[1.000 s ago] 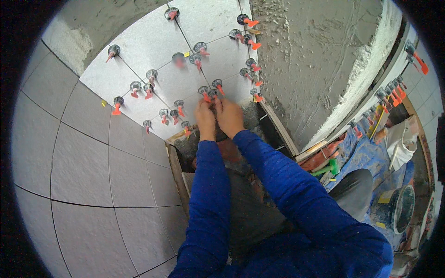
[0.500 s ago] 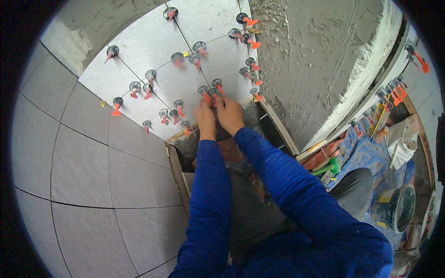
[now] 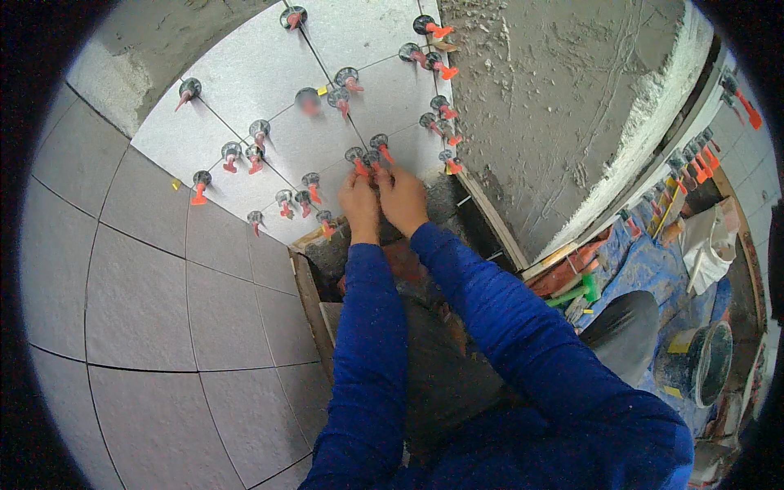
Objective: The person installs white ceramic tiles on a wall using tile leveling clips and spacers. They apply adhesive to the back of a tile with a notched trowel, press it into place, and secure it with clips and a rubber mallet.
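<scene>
Currently | left hand [image 3: 359, 206] and right hand [image 3: 403, 200]: side by side at red-handled clips [image 3: 354, 154] on pale tiles [image 3: 245, 73] | grip: cannot tell whether either is clamped

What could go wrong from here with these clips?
Your left hand and right hand are close together at tightly grouped red-handled clips, so a knuckle might knock one. A dropped piece could fall into the dark gap past the near edge of the pale tiles. If the grey mortar is soft, a stray touch might mark it.
</scene>
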